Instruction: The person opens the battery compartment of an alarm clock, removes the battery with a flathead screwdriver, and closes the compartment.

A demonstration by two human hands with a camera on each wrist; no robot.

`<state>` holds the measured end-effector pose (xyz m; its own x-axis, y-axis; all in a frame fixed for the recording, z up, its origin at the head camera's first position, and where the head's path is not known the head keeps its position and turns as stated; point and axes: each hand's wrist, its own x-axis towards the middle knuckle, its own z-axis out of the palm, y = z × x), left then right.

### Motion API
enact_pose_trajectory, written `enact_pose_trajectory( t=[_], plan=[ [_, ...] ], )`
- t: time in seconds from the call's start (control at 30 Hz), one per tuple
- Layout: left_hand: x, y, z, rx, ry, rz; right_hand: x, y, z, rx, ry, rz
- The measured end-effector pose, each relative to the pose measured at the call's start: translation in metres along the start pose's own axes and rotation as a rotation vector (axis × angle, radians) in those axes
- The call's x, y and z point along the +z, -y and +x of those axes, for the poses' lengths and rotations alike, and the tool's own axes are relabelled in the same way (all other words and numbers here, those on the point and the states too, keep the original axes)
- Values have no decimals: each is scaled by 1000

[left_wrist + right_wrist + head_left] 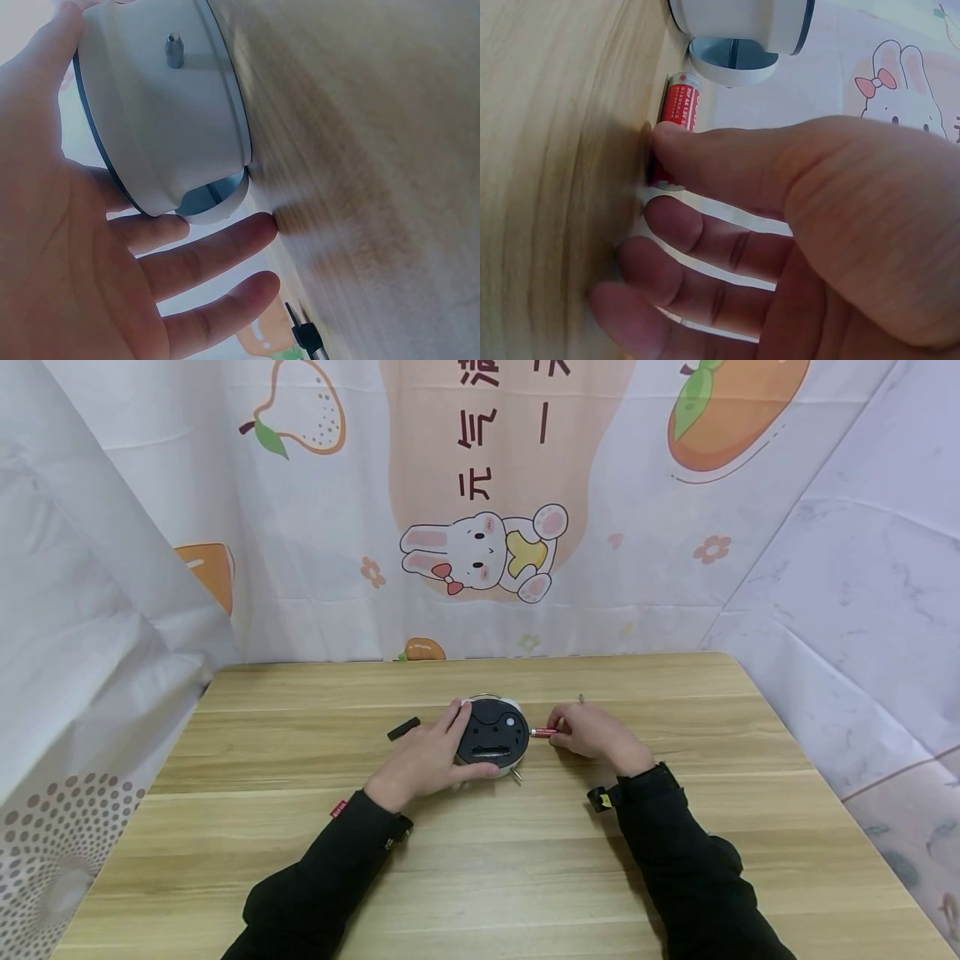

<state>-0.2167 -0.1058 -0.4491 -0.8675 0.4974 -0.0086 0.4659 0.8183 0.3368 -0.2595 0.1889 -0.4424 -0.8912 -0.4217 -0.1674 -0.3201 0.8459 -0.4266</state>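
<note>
A round white alarm clock (pixel 161 112) lies face down on the table, its black back (pixel 489 727) facing up with a long slot in it. My left hand (pixel 426 758) grips it from the left, thumb along the near side and fingers at the far side. Just right of the clock, my right hand (pixel 600 737) pinches a red AA battery (pixel 681 101) close over the wood. One end of the battery points at the clock's side. A short metal leg (pixel 517 774) sticks out of the clock's near side.
A small black bar-shaped piece (pixel 403 728) lies on the wooden table (pixel 480 877) left of the clock. Behind my right hand a tiny grey tip (pixel 581 698) shows. A printed white curtain (pixel 315 568) hangs along the table's back edge.
</note>
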Motion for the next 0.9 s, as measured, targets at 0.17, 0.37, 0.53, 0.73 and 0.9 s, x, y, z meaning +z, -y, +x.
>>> enact_pose_trajectory(
  t=[0.17, 0.37, 0.53, 0.73, 0.9],
  plan=[
    [0, -1, 0, 4, -3, 2, -3, 4, -3, -1, 5, 7],
    [0, 0, 0, -4, 0, 1, -11, 12, -5, -17, -50, -1],
    [0, 0, 0, -2, -3, -6, -16, 19, -5, -47, -106, 15],
    [0, 0, 0, 5, -9, -9, -16, 24, -4, -166, -151, 53],
    [0, 1, 1, 7, -9, -10, -14, 25, -3, -286, -155, 66]
  ],
)
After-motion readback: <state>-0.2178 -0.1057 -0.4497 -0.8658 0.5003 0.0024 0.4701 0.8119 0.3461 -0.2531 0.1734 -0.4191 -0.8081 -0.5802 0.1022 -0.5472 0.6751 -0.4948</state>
